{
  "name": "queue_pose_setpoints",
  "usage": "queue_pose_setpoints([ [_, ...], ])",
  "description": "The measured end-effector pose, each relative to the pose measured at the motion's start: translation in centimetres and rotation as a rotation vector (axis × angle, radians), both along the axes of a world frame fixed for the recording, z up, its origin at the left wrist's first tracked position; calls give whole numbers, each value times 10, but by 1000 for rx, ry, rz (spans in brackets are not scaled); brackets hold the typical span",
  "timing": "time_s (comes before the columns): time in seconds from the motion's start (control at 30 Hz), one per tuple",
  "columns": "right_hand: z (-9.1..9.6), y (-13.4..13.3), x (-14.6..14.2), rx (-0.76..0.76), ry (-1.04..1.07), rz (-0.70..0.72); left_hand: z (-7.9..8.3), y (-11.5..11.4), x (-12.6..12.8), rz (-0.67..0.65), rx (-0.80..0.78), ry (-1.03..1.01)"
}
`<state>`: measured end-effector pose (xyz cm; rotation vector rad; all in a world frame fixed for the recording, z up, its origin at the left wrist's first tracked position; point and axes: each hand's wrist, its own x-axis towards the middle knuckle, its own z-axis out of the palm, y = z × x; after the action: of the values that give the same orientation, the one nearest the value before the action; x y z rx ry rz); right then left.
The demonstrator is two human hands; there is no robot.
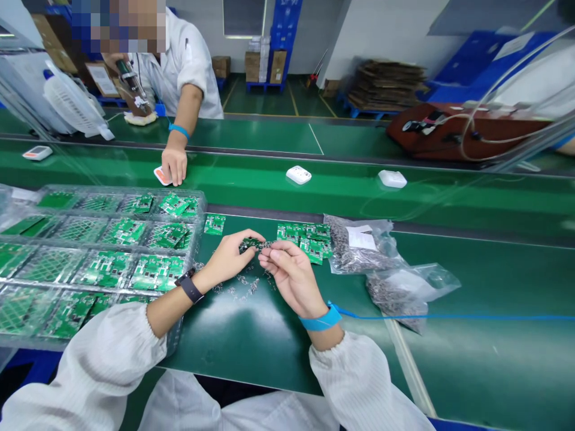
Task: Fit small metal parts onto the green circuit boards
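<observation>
My left hand (pixel 230 257) is closed on a small green circuit board (pixel 250 243), held tilted above the green table. My right hand (pixel 293 275) pinches at the board's right edge; small metal parts show by its fingertips, but what exactly it grips is too small to make out. Beneath both hands, loose metal pieces (pixel 245 290) lie scattered on the table. A single circuit board (pixel 214 224) rests behind my left hand, and a group of circuit boards (pixel 305 238) lies beyond my right hand.
To the left sits a clear divided tray (pixel 192 239) with boards in its compartments. Two plastic bags of metal parts (pixel 359 254) (pixel 399 293) lie right. A blue cord (pixel 449 318) runs from my right wristband. Across the conveyor (pixel 242 173), a co-worker's hand (pixel 174 164) touches a white device.
</observation>
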<state>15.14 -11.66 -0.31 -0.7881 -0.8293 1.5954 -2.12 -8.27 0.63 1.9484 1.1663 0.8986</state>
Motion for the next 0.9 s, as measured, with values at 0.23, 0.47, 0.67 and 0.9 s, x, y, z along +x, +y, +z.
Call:
queue_pose_setpoints([
  [0.23, 1, -1, 0, 0, -21, -15, 2, -1, 2, -4, -7, 17],
  [0.47, 8, -5, 1, 30, 86, 65, 1, 0, 1, -16, -16, 9],
  [0.67, 11, -5, 4, 67, 226, 200, -1, 4, -1, -10, -6, 16],
  [0.9, 8, -2, 4, 133, 188, 79, -5, 8, -4, 16, 53, 45],
])
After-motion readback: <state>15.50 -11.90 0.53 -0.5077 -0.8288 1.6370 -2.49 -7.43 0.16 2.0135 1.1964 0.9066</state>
